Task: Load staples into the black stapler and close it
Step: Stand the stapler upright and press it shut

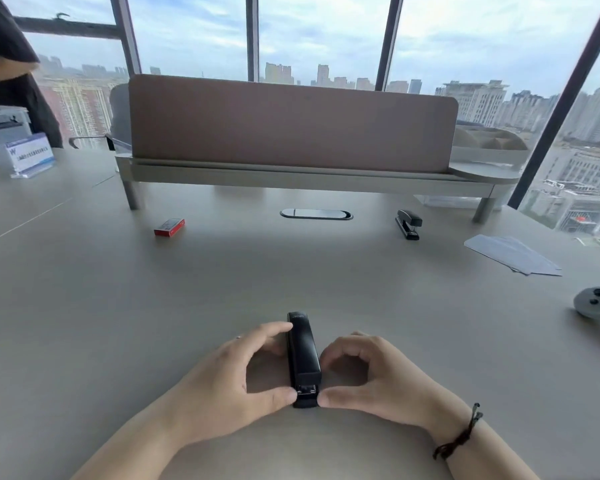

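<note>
A black stapler (303,355) lies closed on the grey desk (222,292), lengthwise toward me, near the front edge. My left hand (236,379) grips its left side, thumb at the near end and fingers at the far end. My right hand (371,375) holds its right side, thumb on the near end and fingers curled against the body. A red staple box (169,227) lies farther back on the left, well away from both hands.
A second black stapler (408,224) stands at the back right. White sheets of paper (511,254) and a grey game controller (598,303) lie at the right. A raised shelf with a pink divider panel (291,123) spans the back. A person stands at far left.
</note>
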### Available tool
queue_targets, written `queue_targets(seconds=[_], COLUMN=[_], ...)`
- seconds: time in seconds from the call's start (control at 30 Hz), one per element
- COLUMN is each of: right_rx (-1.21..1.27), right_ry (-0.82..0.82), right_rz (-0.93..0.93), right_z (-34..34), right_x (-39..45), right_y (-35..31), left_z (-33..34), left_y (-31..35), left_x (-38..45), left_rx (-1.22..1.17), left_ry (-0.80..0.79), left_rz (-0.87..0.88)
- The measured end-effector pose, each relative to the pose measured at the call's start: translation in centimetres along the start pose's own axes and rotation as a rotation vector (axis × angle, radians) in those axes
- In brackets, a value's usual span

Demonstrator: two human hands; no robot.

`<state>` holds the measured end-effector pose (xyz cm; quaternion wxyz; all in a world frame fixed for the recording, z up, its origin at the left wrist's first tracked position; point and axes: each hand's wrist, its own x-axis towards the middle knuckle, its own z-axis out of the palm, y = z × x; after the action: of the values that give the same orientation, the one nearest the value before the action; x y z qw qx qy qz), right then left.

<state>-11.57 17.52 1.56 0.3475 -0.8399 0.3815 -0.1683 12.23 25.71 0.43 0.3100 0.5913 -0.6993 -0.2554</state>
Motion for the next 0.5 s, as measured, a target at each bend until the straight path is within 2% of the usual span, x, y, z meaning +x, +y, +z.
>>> queue_targets(seconds=[0.07,0.23,0.5], right_rx=[-0.074,-0.165,-0.2], right_ry=[0.038,0.113,0.174], right_rz=[-0.023,-0.058,-0.04], right_z=[0.4,1.3,1.7], right_x=[-0.5,-1.2,-1.3], right_y=[0.0,0.1,0.0], left_z=[0.4,1.0,1.2], left_y=[0.0,0.1,0.6], left_x=[-0.3,-0.5,0.6], left_rx=[0.078,0.104,0.179], left_ry=[0.01,0.055,0.039], left_rz=[0.012,0.026,0.072])
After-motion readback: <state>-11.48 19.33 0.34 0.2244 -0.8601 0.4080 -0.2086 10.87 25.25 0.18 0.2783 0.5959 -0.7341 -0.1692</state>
